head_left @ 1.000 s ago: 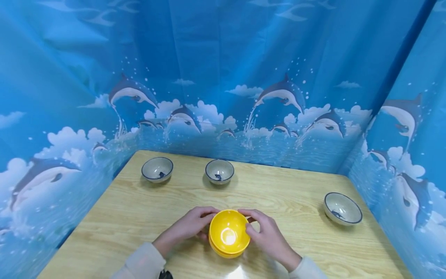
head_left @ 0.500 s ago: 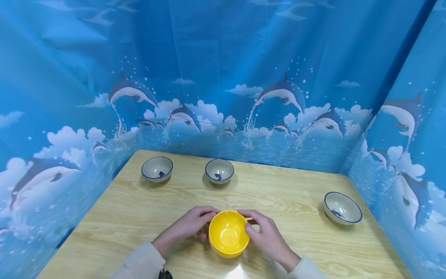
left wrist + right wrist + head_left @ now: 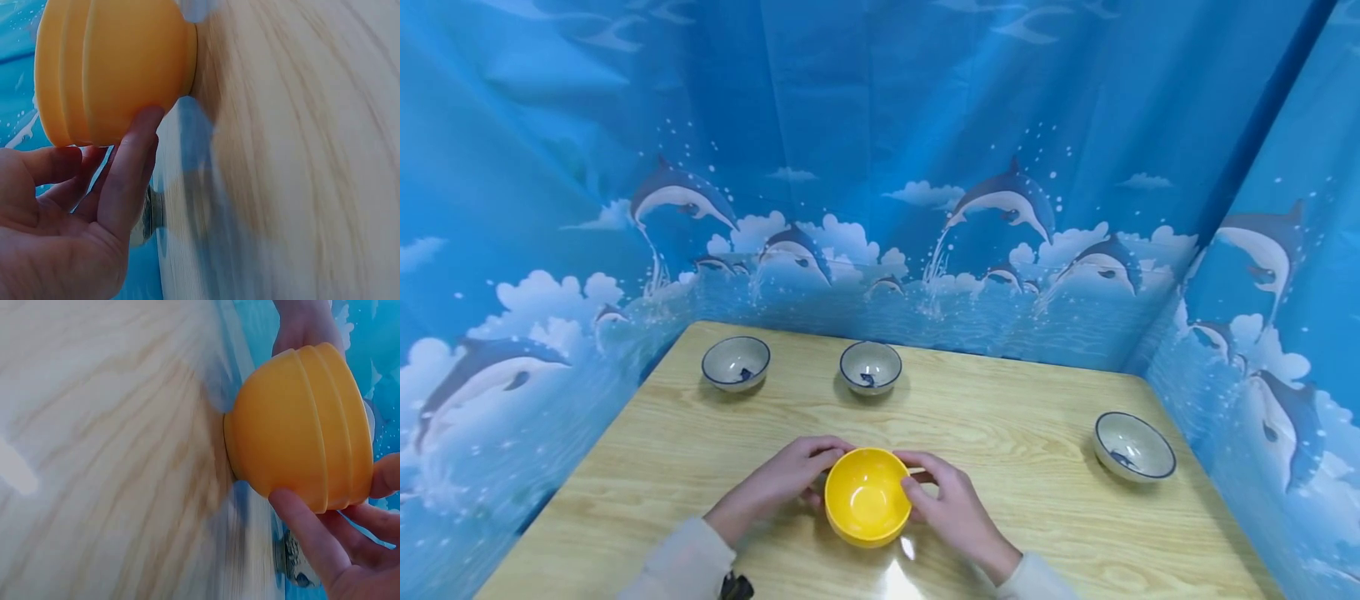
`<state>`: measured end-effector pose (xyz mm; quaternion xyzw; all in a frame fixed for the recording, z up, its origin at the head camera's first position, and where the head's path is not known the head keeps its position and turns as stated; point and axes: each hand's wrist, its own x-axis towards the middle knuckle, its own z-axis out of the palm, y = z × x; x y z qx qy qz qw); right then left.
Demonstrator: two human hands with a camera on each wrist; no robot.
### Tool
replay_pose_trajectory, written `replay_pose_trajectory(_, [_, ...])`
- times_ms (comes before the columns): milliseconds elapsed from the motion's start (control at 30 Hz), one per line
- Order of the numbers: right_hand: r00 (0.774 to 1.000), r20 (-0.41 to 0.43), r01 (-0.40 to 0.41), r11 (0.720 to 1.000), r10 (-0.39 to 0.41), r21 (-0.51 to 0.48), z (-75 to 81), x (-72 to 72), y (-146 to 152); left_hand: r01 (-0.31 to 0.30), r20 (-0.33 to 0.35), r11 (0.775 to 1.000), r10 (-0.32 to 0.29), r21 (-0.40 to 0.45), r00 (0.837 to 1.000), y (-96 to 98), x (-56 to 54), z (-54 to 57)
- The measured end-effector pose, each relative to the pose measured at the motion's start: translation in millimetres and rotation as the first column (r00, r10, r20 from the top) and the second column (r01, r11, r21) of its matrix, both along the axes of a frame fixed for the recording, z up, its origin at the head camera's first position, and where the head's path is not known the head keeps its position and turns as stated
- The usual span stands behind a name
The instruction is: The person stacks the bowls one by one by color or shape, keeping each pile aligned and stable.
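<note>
Yellow bowls [image 3: 868, 496] stand upright at the front middle of the table, looking nested into one stack; stepped bands near the top show in both wrist views. The left hand [image 3: 793, 477] holds the stack's left side, its thumb near the rim and fingers against the wall in the left wrist view. On the other side the right hand [image 3: 946, 504] grips it, thumb at the rim and fingers spread along the outer wall [image 3: 281, 437]. The foot of the stack appears to touch the wood. How many bowls are nested cannot be told.
Two patterned bowls with blue rims stand along the back: one at the left [image 3: 736, 364], one nearer the middle [image 3: 870, 368]. A third patterned bowl [image 3: 1133, 447] sits at the right. Behind the wooden table [image 3: 1000, 417] hangs a blue dolphin curtain [image 3: 865, 167].
Both hands and the yellow stack have shifted a little to the left. The upper bowl, whose rim stood apart from the lower one a second ago, now appears seated more evenly.
</note>
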<state>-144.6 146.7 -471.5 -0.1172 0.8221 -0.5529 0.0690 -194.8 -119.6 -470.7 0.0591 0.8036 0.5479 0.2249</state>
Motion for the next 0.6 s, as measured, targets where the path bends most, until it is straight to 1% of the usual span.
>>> replay_pose_trajectory(67, [1.000, 0.009, -0.005, 1.000, 0.006, -0.008, -0.4, -0.4, -5.1, -0.007, 0.002, 1.000, 0.007, -0.013, 1.000, -5.8, -1.3, 0.1])
replay_pose_trajectory(133, [1.000, 0.012, -0.015, 1.000, 0.015, -0.010, -0.6, -1.0, -10.4, -0.001, 0.010, 1.000, 0.001, -0.018, 1.000, -12.3, -2.7, 1.9])
replay_pose_trajectory(300, [0.999, -0.001, -0.040, 0.999, 0.040, -0.010, -2.3, -3.3, -23.4, 0.060, 0.024, 0.998, -0.060, -0.017, 0.998, -28.9, -5.9, 9.2])
replay_pose_trajectory(367, [0.999, -0.005, -0.048, 0.999, 0.048, -0.019, -3.5, -4.2, -28.6, 0.074, 0.028, 0.997, -0.074, -0.024, 0.997, -35.2, -7.6, 10.6])
replay_pose_trajectory(467, [0.998, 0.001, -0.057, 0.997, 0.057, -0.042, -4.8, -5.2, -36.8, 0.075, 0.038, 0.997, -0.074, -0.035, 0.997, -44.6, -10.0, 10.7])
replay_pose_trajectory(600, [0.998, 0.000, -0.065, 0.995, 0.065, -0.078, -5.9, -5.8, -46.6, 0.070, 0.049, 0.997, -0.069, -0.031, 0.996, -55.4, -11.7, 10.9])
